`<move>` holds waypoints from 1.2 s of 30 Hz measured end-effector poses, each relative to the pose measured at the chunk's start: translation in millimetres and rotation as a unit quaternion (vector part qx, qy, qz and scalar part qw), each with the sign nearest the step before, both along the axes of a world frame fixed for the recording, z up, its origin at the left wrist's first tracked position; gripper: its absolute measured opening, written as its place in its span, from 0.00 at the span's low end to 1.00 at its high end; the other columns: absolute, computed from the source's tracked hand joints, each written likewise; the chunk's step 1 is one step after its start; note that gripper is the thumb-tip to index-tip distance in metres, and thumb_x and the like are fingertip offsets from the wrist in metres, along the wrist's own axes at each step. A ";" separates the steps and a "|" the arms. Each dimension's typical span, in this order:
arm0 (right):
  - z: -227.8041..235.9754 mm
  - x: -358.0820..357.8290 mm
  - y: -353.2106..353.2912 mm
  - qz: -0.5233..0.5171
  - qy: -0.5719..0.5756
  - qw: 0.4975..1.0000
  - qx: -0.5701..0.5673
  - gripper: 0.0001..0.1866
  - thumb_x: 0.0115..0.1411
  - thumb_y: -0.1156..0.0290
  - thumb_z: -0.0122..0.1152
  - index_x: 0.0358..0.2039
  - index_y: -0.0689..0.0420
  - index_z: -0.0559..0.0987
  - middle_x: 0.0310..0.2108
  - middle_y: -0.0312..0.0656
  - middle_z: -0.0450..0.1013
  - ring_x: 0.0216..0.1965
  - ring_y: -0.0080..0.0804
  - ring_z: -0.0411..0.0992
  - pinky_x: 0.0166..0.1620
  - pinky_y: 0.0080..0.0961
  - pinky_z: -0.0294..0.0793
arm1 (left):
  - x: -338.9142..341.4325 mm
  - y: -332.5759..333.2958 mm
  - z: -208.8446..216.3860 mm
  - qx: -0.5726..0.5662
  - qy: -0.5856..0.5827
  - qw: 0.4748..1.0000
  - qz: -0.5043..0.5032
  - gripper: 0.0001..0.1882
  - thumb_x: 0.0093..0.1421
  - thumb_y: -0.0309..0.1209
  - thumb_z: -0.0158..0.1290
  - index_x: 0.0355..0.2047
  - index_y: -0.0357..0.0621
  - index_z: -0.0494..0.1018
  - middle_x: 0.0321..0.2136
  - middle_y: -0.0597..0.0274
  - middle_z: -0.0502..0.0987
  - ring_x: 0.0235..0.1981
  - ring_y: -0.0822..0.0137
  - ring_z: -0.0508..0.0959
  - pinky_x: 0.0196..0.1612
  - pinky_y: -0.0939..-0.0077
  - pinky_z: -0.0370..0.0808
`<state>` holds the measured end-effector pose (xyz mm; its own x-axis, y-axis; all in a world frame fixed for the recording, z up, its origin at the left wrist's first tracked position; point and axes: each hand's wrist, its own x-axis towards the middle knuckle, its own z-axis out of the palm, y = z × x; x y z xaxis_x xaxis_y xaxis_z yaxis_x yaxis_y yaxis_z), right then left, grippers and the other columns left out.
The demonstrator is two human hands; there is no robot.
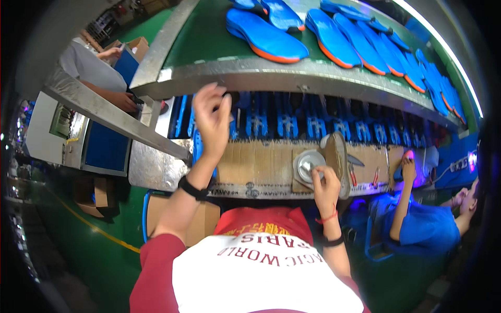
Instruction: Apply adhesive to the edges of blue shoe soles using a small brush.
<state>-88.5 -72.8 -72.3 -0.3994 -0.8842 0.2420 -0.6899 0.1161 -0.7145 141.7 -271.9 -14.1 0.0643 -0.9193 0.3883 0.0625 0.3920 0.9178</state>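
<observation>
My left hand (211, 117) is raised at the left end of a row of blue upright pieces (287, 122), just below a metal shelf edge. Its fingers curl toward the thumb and look slightly blurred; anything between them is too small to name. With thumb and fingers pinched together, my right hand (326, 188) reaches to the near rim of a small white bowl (302, 160). What the pinch holds is hidden. The bowl contains something pale and rests on a brown square board on the cardboard-covered bench (255, 161).
Blue insoles with orange heels (266, 36) lie on the green shelf (195, 44) above. A round-edged upright piece (336, 156), a knife (355, 160) and red-handled tools (376, 177) are right of the bowl. A co-worker in blue (428, 227) sits at right; another person (96, 70) works at left.
</observation>
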 end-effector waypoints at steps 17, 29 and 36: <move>-100.5 -22.3 -10.2 0.018 0.152 0.972 0.177 0.07 0.58 0.67 0.55 0.33 0.56 0.76 0.35 0.46 0.72 0.32 0.51 0.74 0.34 0.43 0.73 | 214.4 120.0 -239.4 0.562 0.243 0.790 0.031 0.10 0.59 0.28 0.56 0.40 0.43 0.70 0.35 0.64 0.74 0.30 0.70 0.74 0.32 0.80 0.71; -86.8 -25.2 -4.2 0.013 0.159 0.974 0.160 0.06 0.57 0.67 0.56 0.32 0.54 0.77 0.33 0.44 0.73 0.30 0.49 0.74 0.33 0.41 0.74 | 94.1 133.4 -66.9 0.401 0.112 0.896 -0.154 0.29 0.57 0.18 0.53 0.57 0.41 0.55 0.48 0.55 0.70 0.49 0.61 0.74 0.44 0.67 0.80; -27.9 -19.4 -4.6 -0.020 -0.024 0.997 0.074 0.07 0.55 0.69 0.61 0.31 0.59 0.80 0.27 0.45 0.73 0.22 0.38 0.70 0.26 0.30 0.67 | 28.6 126.2 -51.9 0.248 0.054 0.956 -0.146 0.25 0.55 0.15 0.53 0.53 0.36 0.60 0.45 0.55 0.72 0.45 0.66 0.75 0.47 0.72 0.76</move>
<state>-108.0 -77.5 -100.2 -0.4423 -0.8924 0.0894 -0.6481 0.2492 -0.7197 170.3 -145.8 -66.0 -0.2087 -0.9734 -0.0948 0.2079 -0.1388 0.9682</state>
